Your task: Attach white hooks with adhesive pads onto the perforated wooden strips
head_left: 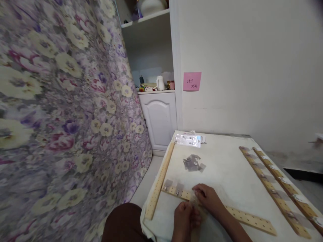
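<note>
My left hand point(186, 217) is closed, with its fingertips pinched together at the near edge of a perforated wooden strip point(248, 216). My right hand point(208, 199) reaches across that strip with curled fingers. Between them is a small translucent plastic piece point(193, 200), mostly covered by the fingers; whatever my right fingertips grip is too small to tell. To the left, two translucent squares point(180, 187) with small metal fittings point(177, 192) sit on the same strip. Beyond my hands lies a loose pile of similar translucent pieces point(192, 163).
Another perforated wooden strip point(158, 183) runs along the table's left edge. Two strips with fitted pieces point(274, 191) point(290, 190) lie at the right. A clear blister package point(188, 140) rests at the back. A floral curtain point(75, 117) hangs left; my knee point(122, 222) is beside the table.
</note>
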The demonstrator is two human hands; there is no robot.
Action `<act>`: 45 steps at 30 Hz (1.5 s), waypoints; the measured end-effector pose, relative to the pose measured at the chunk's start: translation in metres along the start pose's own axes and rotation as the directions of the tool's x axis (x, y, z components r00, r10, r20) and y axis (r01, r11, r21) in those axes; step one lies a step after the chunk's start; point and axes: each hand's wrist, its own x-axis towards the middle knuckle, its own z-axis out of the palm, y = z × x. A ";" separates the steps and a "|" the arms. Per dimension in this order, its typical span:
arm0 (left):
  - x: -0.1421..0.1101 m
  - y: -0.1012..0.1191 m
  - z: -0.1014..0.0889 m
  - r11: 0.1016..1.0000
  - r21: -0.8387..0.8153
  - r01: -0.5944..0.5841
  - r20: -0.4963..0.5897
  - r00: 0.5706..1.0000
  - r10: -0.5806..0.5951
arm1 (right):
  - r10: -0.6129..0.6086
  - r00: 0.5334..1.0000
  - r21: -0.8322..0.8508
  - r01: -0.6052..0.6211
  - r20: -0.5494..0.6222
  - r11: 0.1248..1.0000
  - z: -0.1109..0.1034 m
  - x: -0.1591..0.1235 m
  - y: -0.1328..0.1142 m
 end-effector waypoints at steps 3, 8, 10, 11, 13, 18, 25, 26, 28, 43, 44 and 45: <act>0.005 0.001 0.001 1.000 0.013 0.015 -0.045 0.999 -0.015 | -0.006 1.000 -0.040 0.006 0.002 0.999 0.008 0.008 0.005; 0.007 0.004 0.004 1.000 0.018 0.021 -0.106 0.994 -0.019 | -0.021 1.000 -0.055 0.020 -0.020 0.998 0.016 0.016 0.013; 0.007 0.006 0.005 0.999 0.016 0.037 -0.111 0.993 -0.035 | -0.019 1.000 -0.055 0.017 -0.021 0.998 0.019 0.018 0.016; 0.007 0.007 0.006 0.999 0.016 0.041 -0.112 0.993 -0.039 | -0.013 1.000 -0.052 0.012 -0.023 0.999 0.020 0.019 0.018; 0.007 0.008 0.007 0.999 0.016 0.044 -0.116 0.992 -0.042 | 0.004 1.000 -0.047 -0.005 -0.028 0.999 0.022 0.020 0.021; 0.008 0.011 0.009 0.997 0.025 0.072 -0.126 0.990 -0.069 | 0.044 0.999 -0.064 -0.045 -0.016 0.997 0.024 0.020 0.023; 0.007 0.012 0.010 0.994 0.063 0.084 -0.109 0.991 -0.077 | 0.083 0.996 -0.077 -0.084 -0.009 0.994 0.026 0.021 0.024; 0.008 0.012 0.010 0.993 0.076 0.088 -0.103 0.991 -0.080 | 0.082 0.997 -0.072 -0.082 -0.008 0.994 0.026 0.021 0.024; 0.009 0.012 0.009 0.990 0.101 0.095 -0.092 0.992 -0.085 | 0.076 0.997 -0.060 -0.077 -0.007 0.995 0.026 0.021 0.025; 0.018 0.003 0.006 0.990 0.105 0.092 -0.126 0.989 -0.079 | 0.100 0.995 -0.091 -0.101 -0.007 0.991 0.027 0.021 0.024; 0.018 0.003 0.006 0.991 0.101 0.091 -0.123 0.989 -0.079 | 0.099 0.995 -0.088 -0.100 -0.012 0.991 0.027 0.020 0.024; 0.018 0.003 0.007 0.992 0.095 0.087 -0.122 0.990 -0.075 | 0.097 0.995 -0.084 -0.098 -0.016 0.992 0.027 0.020 0.024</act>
